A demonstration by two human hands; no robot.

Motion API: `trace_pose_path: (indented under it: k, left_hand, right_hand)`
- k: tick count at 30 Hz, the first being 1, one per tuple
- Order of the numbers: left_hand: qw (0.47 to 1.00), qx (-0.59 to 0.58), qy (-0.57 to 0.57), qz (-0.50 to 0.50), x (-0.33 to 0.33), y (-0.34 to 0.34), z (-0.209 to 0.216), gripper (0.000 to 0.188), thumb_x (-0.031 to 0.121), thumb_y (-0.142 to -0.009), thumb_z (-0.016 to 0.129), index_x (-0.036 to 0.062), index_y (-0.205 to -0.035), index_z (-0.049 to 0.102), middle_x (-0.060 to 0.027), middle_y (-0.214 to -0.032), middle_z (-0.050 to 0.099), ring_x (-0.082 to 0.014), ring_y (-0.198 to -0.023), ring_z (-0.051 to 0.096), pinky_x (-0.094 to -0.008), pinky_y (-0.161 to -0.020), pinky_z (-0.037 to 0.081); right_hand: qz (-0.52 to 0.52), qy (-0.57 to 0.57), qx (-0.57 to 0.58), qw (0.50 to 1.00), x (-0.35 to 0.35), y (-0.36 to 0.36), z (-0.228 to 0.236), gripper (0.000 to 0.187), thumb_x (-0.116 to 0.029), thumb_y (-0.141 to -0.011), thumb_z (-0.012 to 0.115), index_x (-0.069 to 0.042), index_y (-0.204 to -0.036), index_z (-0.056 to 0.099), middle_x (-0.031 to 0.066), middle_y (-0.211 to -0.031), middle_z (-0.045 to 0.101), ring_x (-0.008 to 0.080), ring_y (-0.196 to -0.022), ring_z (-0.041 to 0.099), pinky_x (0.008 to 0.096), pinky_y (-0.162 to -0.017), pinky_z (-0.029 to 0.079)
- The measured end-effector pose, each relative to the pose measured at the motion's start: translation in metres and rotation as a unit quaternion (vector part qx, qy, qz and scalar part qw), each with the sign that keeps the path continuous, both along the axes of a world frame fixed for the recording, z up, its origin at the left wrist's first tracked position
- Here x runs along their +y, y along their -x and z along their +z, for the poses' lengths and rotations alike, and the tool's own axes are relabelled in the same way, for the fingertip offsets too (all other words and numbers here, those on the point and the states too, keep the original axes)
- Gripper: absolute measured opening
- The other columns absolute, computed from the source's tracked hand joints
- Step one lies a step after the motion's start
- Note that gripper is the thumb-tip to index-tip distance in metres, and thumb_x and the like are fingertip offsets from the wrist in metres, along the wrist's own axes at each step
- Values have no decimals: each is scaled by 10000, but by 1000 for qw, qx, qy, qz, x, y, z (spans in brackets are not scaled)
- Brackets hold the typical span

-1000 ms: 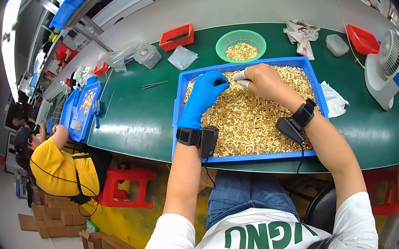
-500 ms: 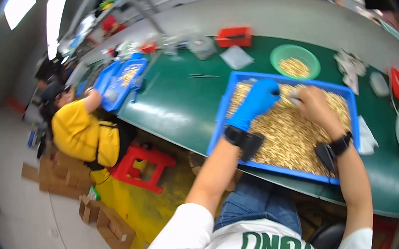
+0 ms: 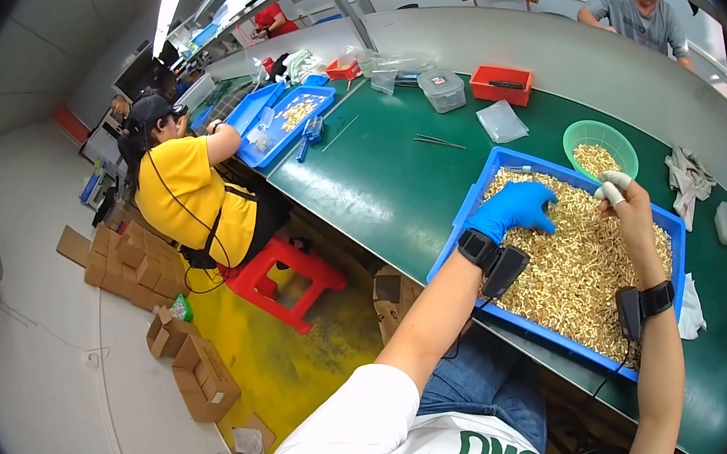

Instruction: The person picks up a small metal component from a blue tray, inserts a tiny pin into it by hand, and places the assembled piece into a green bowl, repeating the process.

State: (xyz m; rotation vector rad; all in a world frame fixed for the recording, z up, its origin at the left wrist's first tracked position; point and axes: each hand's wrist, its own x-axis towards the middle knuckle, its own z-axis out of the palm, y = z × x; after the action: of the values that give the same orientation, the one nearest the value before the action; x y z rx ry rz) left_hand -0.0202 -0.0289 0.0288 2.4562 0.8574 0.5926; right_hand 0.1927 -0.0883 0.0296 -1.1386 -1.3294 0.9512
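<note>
A blue tray filled with small gold-coloured metal pieces lies in front of me. My left hand, in a blue glove, rests over the pieces at the tray's far left, thumb and fingers apart. White covers sit on the fingertips of my right hand. Its fingers are pinched together above the tray's far right edge, close to a green plastic basket with more of the gold pieces inside. Whatever lies between those fingertips is too small to make out. Both wrists wear black straps with a small device.
Tweezers, a clear bag, a red bin and a clear tub lie beyond the tray. A cloth is at right. A person in yellow works at left; another person sits behind the divider.
My right hand has moved away from my left, toward the green basket. The left hand's fingers have spread from a closed shape. The whole view has shifted as my head turned.
</note>
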Motion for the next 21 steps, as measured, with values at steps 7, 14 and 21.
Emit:
trace_pose_path:
  k: [7, 14, 21]
  left_hand:
    - [981, -155, 115, -25, 2, -18, 4, 168, 107, -708, 649, 1, -838, 649, -119, -762, 641, -183, -689, 598, -320, -666, 475]
    - [861, -349, 370, 22, 13, 1, 12, 165, 60, -800, 602, -24, -941, 625, -43, -798, 612, -100, -668, 559, -232, -628, 474]
    - [793, -402, 458, -10, 6, -11, 8, 138, 45, -818, 581, -15, -940, 606, -45, -828, 606, -106, -664, 564, -242, -647, 501]
  right_hand:
    - [20, -49, -43, 998, -14, -4, 3, 195, -83, -861, 508, -25, -1014, 615, 39, -916, 619, 114, -799, 581, 237, -634, 495]
    - [-34, -61, -139, 988, -4, 20, 1, 185, -70, -844, 546, 7, -998, 617, 40, -760, 644, 100, -641, 591, 239, -600, 490]
    - [-39, -73, -204, 976, -15, 11, 5, 179, -70, -838, 550, 5, -985, 620, 55, -750, 645, 90, -643, 589, 236, -577, 477]
